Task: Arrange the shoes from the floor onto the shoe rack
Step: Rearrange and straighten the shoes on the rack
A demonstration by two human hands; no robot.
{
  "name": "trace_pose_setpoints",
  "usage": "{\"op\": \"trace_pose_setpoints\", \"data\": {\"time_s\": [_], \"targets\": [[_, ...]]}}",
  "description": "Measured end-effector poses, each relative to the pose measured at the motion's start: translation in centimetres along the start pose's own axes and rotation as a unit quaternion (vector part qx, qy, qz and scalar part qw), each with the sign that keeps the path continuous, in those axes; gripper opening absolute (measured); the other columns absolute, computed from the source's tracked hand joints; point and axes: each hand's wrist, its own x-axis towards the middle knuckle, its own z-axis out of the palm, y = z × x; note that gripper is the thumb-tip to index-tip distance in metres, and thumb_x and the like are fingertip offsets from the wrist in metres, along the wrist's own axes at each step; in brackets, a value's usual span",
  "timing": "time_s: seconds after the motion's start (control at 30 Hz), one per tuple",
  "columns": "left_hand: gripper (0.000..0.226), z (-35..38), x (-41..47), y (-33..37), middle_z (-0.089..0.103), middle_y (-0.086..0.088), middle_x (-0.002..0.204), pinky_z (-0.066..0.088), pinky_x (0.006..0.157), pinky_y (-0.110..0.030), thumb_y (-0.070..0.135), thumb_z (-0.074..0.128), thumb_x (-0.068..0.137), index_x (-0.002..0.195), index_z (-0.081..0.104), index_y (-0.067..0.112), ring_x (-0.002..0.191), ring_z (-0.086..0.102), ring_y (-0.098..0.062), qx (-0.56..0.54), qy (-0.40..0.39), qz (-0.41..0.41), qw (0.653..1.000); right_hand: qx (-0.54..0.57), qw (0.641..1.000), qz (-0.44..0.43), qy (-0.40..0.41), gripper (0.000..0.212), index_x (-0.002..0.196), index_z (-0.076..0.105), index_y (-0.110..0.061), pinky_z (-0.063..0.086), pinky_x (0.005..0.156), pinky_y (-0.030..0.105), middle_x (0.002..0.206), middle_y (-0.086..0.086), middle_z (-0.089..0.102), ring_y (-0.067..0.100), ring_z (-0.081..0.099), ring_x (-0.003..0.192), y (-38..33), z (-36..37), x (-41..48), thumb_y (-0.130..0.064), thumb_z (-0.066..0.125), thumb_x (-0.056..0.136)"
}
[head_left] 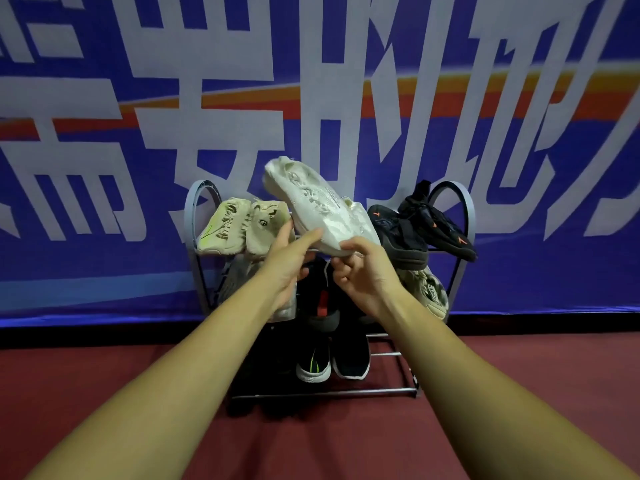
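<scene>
A white mesh sneaker (318, 202) hangs tilted in the air over the middle of the top shelf of the grey metal shoe rack (462, 209), toe pointing up and left. My left hand (289, 261) holds its sole edge from the left, thumb on the side. My right hand (363, 271) pinches the heel end from below. Beige sneakers (239, 226) lie on the top shelf at the left, and black shoes with orange marks (419, 230) lie at the right.
Lower shelves hold dark sneakers (332, 362), a black shoe with a red tab (320, 299) and a pale shoe (427, 292) at the right. A blue banner wall (104, 133) stands right behind the rack. Red floor (519, 393) spreads in front.
</scene>
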Motion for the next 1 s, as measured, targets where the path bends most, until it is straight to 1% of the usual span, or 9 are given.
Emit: {"op": "trace_pose_setpoints", "data": {"time_s": [0.1,0.2,0.33,0.4,0.5,0.67,0.77,0.93,1.0], "targets": [[0.029,0.5,0.5,-0.4,0.073,0.001,0.104,0.044,0.075,-0.027,0.026,0.067,0.09,0.118,0.062,0.021,0.089,0.064,-0.011,-0.02,0.046,0.001,0.999,-0.062,0.998,0.009,-0.025,0.005,0.091,0.061,-0.015,0.031,0.053,0.019,0.079,-0.001,0.064,0.008,0.047,0.057,0.3,0.6,-0.4,-0.017,0.062,0.086],[0.009,0.1,1.3,-0.9,0.071,-0.003,0.087,0.044,0.072,-0.026,0.02,0.067,0.089,0.096,0.065,0.015,0.08,0.063,-0.014,-0.032,0.078,-0.017,0.996,-0.162,0.986,0.008,-0.028,0.016,0.093,0.074,-0.022,0.035,0.067,0.024,0.09,-0.005,0.076,0.007,0.05,0.063,0.4,0.4,-0.6,-0.033,0.063,0.089],[0.025,-0.8,2.0,-1.4,0.07,0.001,0.09,0.041,0.066,-0.024,0.016,0.064,0.09,0.114,0.06,0.02,0.079,0.061,-0.013,-0.034,0.108,-0.017,0.993,-0.208,0.978,-0.012,0.026,0.018,0.089,0.066,-0.015,0.027,0.053,0.022,0.069,-0.003,0.06,0.007,0.041,0.051,0.9,-0.3,0.1,-0.033,0.063,0.091],[0.036,-1.0,2.1,-1.7,0.071,0.0,0.1,0.044,0.072,-0.025,0.017,0.063,0.09,0.126,0.058,0.021,0.089,0.064,-0.015,-0.022,0.099,-0.011,0.995,-0.211,0.977,-0.038,0.025,0.013,0.094,0.061,-0.011,0.023,0.048,0.02,0.066,-0.003,0.049,0.006,0.038,0.049,1.0,-0.7,0.4,-0.024,0.064,0.092],[0.047,-1.0,2.2,-2.0,0.068,-0.002,0.117,0.045,0.075,-0.024,0.025,0.067,0.09,0.135,0.052,0.022,0.102,0.064,-0.017,-0.019,0.1,-0.014,0.995,-0.201,0.978,-0.055,0.03,0.011,0.096,0.064,-0.009,0.027,0.048,0.019,0.066,-0.004,0.053,0.006,0.041,0.054,1.0,-0.8,0.6,-0.019,0.064,0.093],[0.054,-0.8,2.3,-2.0,0.066,0.0,0.098,0.042,0.067,-0.026,0.026,0.073,0.084,0.131,0.049,0.016,0.08,0.06,-0.011,-0.042,0.102,-0.028,0.993,-0.207,0.972,-0.091,0.059,0.012,0.084,0.069,-0.01,0.033,0.052,0.02,0.068,-0.001,0.057,0.006,0.045,0.054,1.4,-0.1,1.6,-0.021,0.068,0.09],[0.051,-0.9,2.0,-2.5,0.068,-0.001,0.093,0.042,0.065,-0.028,0.019,0.073,0.082,0.128,0.051,0.017,0.075,0.062,-0.012,-0.026,0.088,-0.037,0.995,-0.27,0.948,-0.128,0.11,0.019,0.071,0.059,-0.015,0.039,0.056,0.027,0.061,-0.004,0.053,0.012,0.049,0.056,2.1,0.5,2.3,-0.026,0.074,0.076],[0.036,-1.5,1.6,-2.7,0.069,0.009,0.084,0.037,0.061,-0.026,0.026,0.069,0.088,0.121,0.058,0.021,0.067,0.06,-0.005,0.008,0.05,-0.034,0.998,-0.257,0.951,-0.127,0.115,0.016,0.08,0.061,-0.011,0.039,0.058,0.029,0.068,0.004,0.055,0.016,0.049,0.063,2.5,0.3,3.4,-0.023,0.071,0.082],[0.02,-1.3,1.5,-2.3,0.068,0.013,0.088,0.041,0.06,-0.021,0.025,0.068,0.09,0.106,0.057,0.031,0.073,0.061,-0.002,0.02,0.057,-0.016,0.998,-0.266,0.95,-0.128,0.101,0.017,0.083,0.061,-0.011,0.038,0.056,0.026,0.07,0.005,0.056,0.014,0.05,0.06,2.4,0.3,3.6,-0.025,0.07,0.086]]}}
